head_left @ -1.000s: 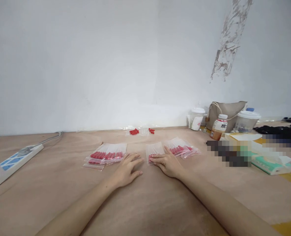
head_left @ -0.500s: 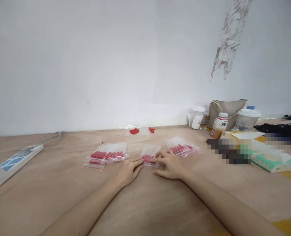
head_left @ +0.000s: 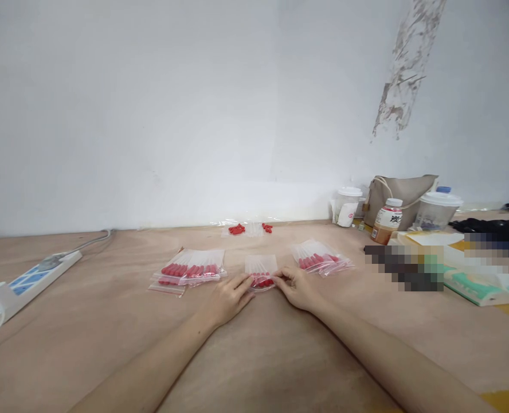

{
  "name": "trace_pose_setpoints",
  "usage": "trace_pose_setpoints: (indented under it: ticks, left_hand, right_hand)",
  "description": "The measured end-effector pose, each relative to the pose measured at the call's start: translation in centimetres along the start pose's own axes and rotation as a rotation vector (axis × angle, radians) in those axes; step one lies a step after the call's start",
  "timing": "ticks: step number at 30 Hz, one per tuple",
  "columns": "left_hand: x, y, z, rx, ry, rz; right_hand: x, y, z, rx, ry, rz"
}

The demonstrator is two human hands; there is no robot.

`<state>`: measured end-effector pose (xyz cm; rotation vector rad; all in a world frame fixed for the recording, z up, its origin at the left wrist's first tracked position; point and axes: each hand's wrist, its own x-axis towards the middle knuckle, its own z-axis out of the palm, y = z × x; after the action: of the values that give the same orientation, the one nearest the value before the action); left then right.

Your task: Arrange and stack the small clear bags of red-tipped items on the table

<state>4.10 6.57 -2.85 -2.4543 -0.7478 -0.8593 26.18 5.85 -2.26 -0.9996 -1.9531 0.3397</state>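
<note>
Flat at the middle of the tabletop (head_left: pixel 258 350), between both hands: one small clear plastic bag (head_left: pixel 261 264), with slim white sticks inside, red ends (head_left: pixel 261 281) toward the near edge. Left hand (head_left: pixel 232 297) palm down, fingertips at the near left corner; right hand (head_left: pixel 296 288) opposite, thumb and fingers bent in at the near right corner. Both in contact with the bag; cannot tell from here a pinching grip from simple pressing. Just left, an overlapping stack of similar zip bags (head_left: pixel 190 275), also with red-ended sticks; to the right, close beyond the right hand, another fanned pile of bags (head_left: pixel 318 259). Farther back, near the wall (head_left: pixel 172 115), two clusters of short red pieces (head_left: pixel 237 229) on clear plastic. Well out to the left, a white power strip (head_left: pixel 27 285) with blue panels. Far right, a lidded cup (head_left: pixel 347 207), a labelled bottle (head_left: pixel 387 223) with brown contents, a taupe bag (head_left: pixel 394 189) behind it, and a green-and-white tissue pack (head_left: pixel 478 285).
</note>
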Motion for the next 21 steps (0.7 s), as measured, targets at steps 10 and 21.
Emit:
trace_pose_setpoints:
  ticks: [10,21]
  left_hand:
    - [0.2,-1.2,-0.8,0.193,0.027,0.226]
    - [-0.1,-1.3,-1.2,0.288,0.005,0.272]
  right_hand:
    - [-0.4,1.1,-0.9,-0.369,-0.016,-0.364]
    - [-0.1,1.0,-1.5,-0.894,0.187,-0.828]
